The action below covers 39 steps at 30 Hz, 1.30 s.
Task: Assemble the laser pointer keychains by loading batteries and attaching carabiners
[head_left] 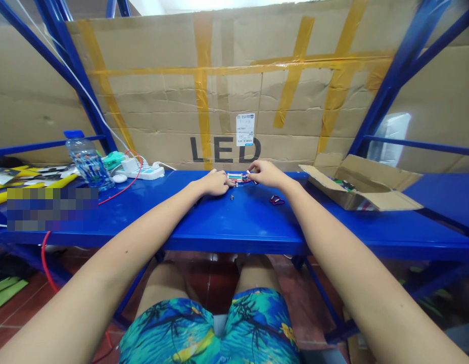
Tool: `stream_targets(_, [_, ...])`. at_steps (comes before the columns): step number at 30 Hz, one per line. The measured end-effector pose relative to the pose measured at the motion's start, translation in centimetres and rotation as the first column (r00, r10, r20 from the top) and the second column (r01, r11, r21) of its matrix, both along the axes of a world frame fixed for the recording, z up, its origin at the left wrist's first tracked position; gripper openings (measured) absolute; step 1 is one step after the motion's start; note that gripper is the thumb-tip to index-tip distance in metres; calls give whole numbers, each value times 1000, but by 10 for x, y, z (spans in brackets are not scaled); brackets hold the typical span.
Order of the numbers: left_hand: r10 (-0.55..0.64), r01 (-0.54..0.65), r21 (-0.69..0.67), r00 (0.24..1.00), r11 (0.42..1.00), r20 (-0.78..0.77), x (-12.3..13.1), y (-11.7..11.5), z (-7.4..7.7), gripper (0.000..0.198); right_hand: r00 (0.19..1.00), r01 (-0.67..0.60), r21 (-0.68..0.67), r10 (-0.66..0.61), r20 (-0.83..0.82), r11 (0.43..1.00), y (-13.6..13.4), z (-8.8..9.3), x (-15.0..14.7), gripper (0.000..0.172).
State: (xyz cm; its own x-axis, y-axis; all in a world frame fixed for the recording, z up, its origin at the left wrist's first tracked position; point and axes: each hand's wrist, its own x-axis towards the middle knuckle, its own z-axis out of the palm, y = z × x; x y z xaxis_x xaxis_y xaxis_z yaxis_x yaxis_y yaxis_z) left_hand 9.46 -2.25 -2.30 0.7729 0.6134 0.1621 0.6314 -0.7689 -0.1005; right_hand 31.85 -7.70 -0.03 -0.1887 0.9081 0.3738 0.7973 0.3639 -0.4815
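A row of thin, shiny coloured rods (237, 177) lies on the blue table between my hands. Palm down at its left end rests my left hand (216, 183), one finger stretched toward the rods and touching or almost touching them. On the other side my right hand (264, 174) is closed in a pinch over the right end of the row. A small dark piece shows under its fingertips, too small to name. A tiny metal piece (232, 197) lies just in front of my left hand. Nearer my right forearm is a red carabiner-like clip (277, 200).
An open cardboard box (356, 187) with small items inside stands at the right. On the left are a water bottle (88, 159), a white power strip (147, 172), a red cable (130, 184) and yellow-handled items. A large cardboard sheet (162, 111) closes off the back.
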Motion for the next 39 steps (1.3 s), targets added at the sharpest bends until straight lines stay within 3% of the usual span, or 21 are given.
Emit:
stream_targets(5, [16, -17, -18, 999, 1000, -44, -7, -16, 9, 47, 1000, -17, -19, 17, -21, 1000, -3, 0, -1, 18])
stream_targets(9, [-44, 46, -62, 999, 997, 24, -19, -22, 13, 45, 985, -169, -103, 165, -48, 980, -4, -4, -8, 19])
stream_targets(14, [-31, 34, -15, 989, 999, 141, -24, -10, 7, 37, 965, -243, -208, 215, -150, 947, -3, -11, -20, 10])
stream_targets(20, [-130, 128, 32, 989, 991, 66, -14, 5, -3, 26, 941, -270, -236, 204, -268, 934, -7, -12, -26, 14])
stream_targets(28, [-16, 27, -46, 976, 999, 218, -17, -4, 2, 10, 912, -323, -229, 238, -333, 918, -5, -15, -24, 15])
stream_targets(33, [-160, 112, 126, 858, 986, 489, -11, -21, 5, 15, 897, -342, -206, 253, -361, 917, -3, -20, -23, 17])
stream_targets(39, [-304, 206, 253, 840, 945, 449, 3, -29, 0, 19, 857, -366, -205, 242, -455, 908, -2, -23, -23, 20])
